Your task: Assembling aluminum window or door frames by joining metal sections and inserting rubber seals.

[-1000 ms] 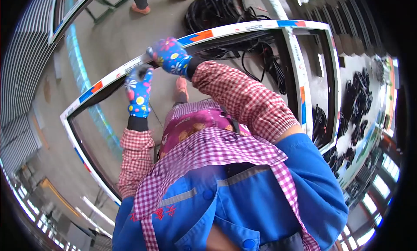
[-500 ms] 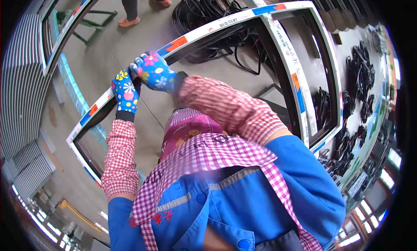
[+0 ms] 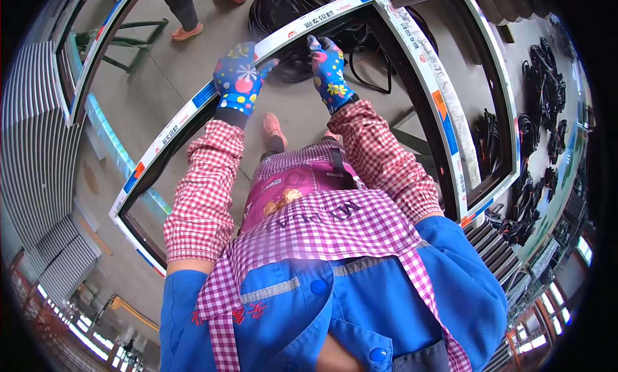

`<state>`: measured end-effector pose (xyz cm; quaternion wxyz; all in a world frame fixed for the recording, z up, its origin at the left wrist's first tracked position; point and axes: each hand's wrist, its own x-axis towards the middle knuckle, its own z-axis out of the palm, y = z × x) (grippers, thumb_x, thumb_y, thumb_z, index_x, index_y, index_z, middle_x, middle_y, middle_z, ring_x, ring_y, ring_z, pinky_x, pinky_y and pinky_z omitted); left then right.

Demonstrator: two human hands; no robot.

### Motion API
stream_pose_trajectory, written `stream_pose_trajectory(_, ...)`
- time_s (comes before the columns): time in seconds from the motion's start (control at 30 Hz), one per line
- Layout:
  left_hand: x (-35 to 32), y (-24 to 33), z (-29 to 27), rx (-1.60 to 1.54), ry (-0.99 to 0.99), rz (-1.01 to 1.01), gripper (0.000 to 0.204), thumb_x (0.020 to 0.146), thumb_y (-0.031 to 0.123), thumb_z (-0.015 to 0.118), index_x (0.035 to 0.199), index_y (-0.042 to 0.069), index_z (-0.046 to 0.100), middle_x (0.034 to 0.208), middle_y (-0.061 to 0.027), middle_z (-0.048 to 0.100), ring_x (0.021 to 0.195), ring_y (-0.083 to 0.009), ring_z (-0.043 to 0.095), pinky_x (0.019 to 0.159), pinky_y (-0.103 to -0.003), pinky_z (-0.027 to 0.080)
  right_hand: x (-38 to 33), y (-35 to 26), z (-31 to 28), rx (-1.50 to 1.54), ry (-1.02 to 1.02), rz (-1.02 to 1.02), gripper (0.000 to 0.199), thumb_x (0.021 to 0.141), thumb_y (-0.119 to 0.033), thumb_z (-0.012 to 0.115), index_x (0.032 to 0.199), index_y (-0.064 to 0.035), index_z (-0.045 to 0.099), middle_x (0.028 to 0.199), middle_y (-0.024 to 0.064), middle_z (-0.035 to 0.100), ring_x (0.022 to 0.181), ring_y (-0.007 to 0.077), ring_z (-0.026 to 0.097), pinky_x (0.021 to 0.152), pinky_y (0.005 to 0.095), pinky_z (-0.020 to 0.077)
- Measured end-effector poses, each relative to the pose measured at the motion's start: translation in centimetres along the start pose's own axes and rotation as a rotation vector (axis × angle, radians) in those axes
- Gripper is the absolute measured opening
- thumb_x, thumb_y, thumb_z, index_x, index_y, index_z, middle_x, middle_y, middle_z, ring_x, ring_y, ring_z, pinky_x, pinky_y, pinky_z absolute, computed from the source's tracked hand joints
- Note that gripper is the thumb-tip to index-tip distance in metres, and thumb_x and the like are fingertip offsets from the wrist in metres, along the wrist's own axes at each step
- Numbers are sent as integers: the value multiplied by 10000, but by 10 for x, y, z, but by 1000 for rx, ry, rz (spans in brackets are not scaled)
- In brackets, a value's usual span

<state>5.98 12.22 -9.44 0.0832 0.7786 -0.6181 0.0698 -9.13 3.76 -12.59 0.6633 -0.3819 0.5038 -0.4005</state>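
A large window frame (image 3: 172, 128), white with blue and orange film on its face, lies in front of me, with dark inner edges. My left hand (image 3: 237, 81), in a blue flowered glove, is wrapped over the far bar, its thumb pointing right. My right hand (image 3: 331, 76), gloved alike, is closed with its fingertips up at the dark inner edge of that bar. What those fingertips pinch, if anything, is too small to tell. A divider bar (image 3: 430, 69) crosses the frame to the right of my right hand.
Coiled black strips (image 3: 273, 14) lie on the floor beyond the frame, and more black bundles (image 3: 539, 82) at the right. Another person's shoe (image 3: 187, 32) is at the far left near a green stand (image 3: 132, 42). Stacked grey profiles (image 3: 32, 114) fill the left side.
My hands were together at the left part of the far bar. Both have moved right, and my right hand is now apart from the left. The frame appears slightly shifted in view.
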Motion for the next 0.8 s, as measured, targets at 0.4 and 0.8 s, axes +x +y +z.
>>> stream_pose_trajectory(0.4,11,20,-7,-13,-55,-29,538,735,512,712,1021,69,609,946,-107,648,857,-278,642,714,-392,518,17,13,-23,341,-222,157,240,934,-167,586,1093,13,576,947,72,641,820,179,660,685,312,574)
stream_pose_trajectory(0.8,12,22,5,-53,111,16,257,816,157,529,1050,84,607,867,-117,660,755,-266,646,671,-382,521,38,-62,-6,-1302,-653,-1320,634,705,-336,725,1263,-108,529,1134,101,607,1092,294,570,1018,427,384)
